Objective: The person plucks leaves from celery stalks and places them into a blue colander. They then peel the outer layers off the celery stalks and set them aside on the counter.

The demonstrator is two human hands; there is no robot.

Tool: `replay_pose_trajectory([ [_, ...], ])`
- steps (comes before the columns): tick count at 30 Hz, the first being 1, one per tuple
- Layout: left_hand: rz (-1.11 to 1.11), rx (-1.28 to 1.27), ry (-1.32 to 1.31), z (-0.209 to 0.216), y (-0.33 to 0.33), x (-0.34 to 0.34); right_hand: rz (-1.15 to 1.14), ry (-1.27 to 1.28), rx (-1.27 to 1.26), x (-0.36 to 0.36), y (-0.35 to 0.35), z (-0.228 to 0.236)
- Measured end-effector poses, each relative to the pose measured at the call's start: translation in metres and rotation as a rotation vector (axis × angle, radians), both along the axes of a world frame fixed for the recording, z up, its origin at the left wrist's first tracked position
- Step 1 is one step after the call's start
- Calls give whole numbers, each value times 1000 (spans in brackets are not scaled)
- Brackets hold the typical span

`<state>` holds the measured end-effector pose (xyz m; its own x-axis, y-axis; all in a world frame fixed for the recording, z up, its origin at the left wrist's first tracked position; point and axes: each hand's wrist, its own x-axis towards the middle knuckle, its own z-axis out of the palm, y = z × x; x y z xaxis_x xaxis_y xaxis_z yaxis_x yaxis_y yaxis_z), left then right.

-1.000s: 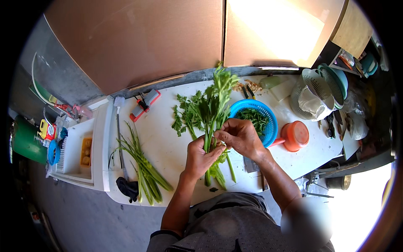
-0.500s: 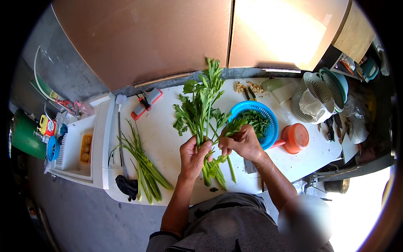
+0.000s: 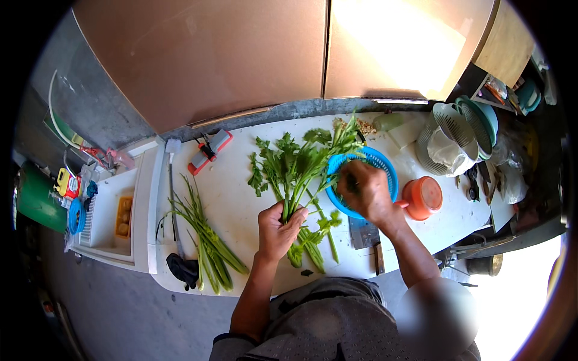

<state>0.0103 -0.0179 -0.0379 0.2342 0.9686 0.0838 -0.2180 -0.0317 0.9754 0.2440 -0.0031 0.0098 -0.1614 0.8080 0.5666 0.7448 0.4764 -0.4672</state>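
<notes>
Wrapped tightly around the stems of 1 leafy green bunch (image 3: 295,159), the grip of our left hand (image 3: 278,230) holds it above the bench (image 3: 241,207), its leaves fanning toward the far side. Our right hand (image 3: 368,192) is over 1 blue basket (image 3: 393,174), fingers partly hidden; some dark green shows beside them, and we cannot tell whether that grip holds it.

Below our left hand lie loose green stems (image 3: 311,245), at least 2. Judging by how things lie, we have leaf picking partly done: 1 pile of mostly bare stalks (image 3: 212,249), too tangled to count, rests at left, while the held bunch remains thick with leaves, so that stripping is left.

Farther out we count 1 cleaver (image 3: 363,233) at the basket's near side, 1 orange pot (image 3: 424,197) just right of it, 1 grey-and-red tool (image 3: 209,151), 1 long-handled brush (image 3: 174,207), 1 black cloth (image 3: 182,270) and 1 white strainer (image 3: 438,132).
</notes>
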Motion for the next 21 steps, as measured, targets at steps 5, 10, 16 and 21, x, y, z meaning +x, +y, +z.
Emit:
replay_pose_trajectory([
  [5,39,-29,-60,-1,3,1,190,181,-28,-4,-13,24],
  [10,45,-66,-134,-2,7,9,167,290,-102,-6,-17,22],
  [16,66,-105,-152,-4,13,0,282,257,-197,5,-24,24],
  [21,37,-93,-145,1,11,0,110,191,-318,38,-24,36],
])
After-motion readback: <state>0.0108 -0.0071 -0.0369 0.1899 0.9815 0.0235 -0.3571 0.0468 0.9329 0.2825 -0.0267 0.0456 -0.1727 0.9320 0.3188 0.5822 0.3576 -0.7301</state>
